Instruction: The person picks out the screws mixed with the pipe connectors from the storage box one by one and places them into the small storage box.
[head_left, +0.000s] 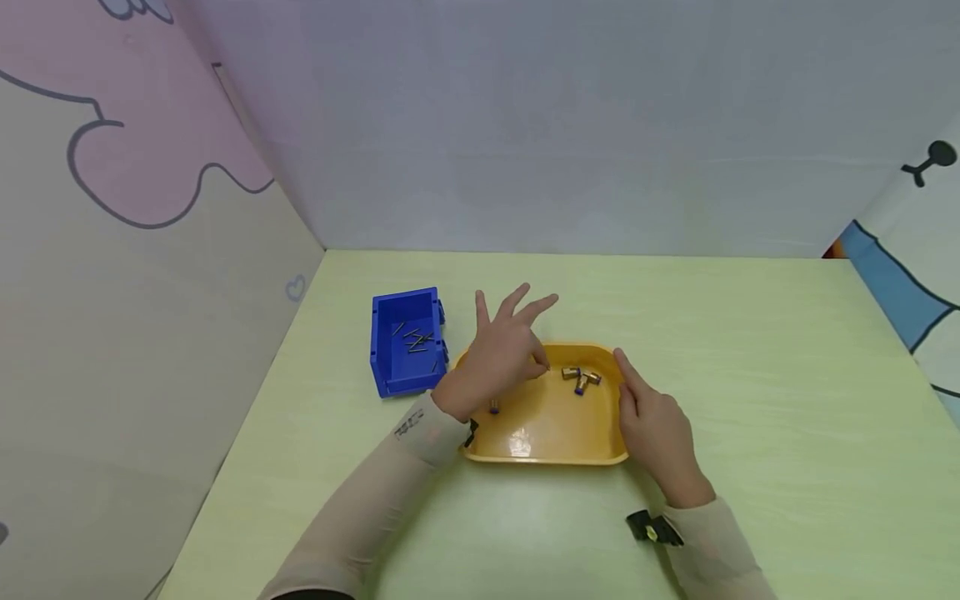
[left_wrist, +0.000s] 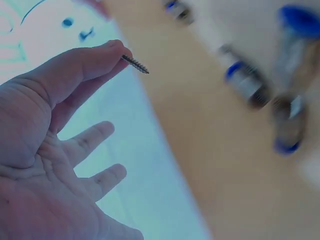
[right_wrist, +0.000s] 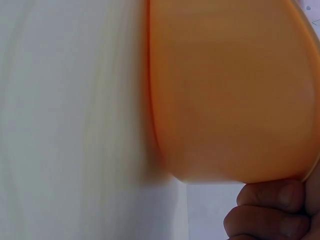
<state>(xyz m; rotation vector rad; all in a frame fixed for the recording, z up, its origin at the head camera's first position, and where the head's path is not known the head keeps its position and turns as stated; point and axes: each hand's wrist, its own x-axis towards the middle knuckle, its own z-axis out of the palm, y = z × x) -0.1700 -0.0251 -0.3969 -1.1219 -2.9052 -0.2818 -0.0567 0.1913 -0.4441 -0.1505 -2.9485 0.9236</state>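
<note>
My left hand (head_left: 498, 354) is over the left part of a yellow tray (head_left: 555, 442). Between thumb and index finger it pinches a small screw (left_wrist: 135, 64), whose threaded tip points away from the fingertips; the other fingers are spread. Several brass fittings with blue collars lie in the tray: a cluster of fittings (head_left: 581, 380) toward the back right, and one fitting (head_left: 494, 406) near my left wrist. At the tray's right end, my right hand (head_left: 660, 433) grips the rim, its index finger extended toward the back corner and other fingers curled against the outside wall.
A blue bin (head_left: 408, 387) stands left of the tray, close to its back left corner, with several loose screws (head_left: 417, 340) inside. Both sit on a pale yellow-green table (head_left: 750, 350). A plain wall (head_left: 570, 125) rises behind the table and a printed panel (head_left: 150, 317) along its left.
</note>
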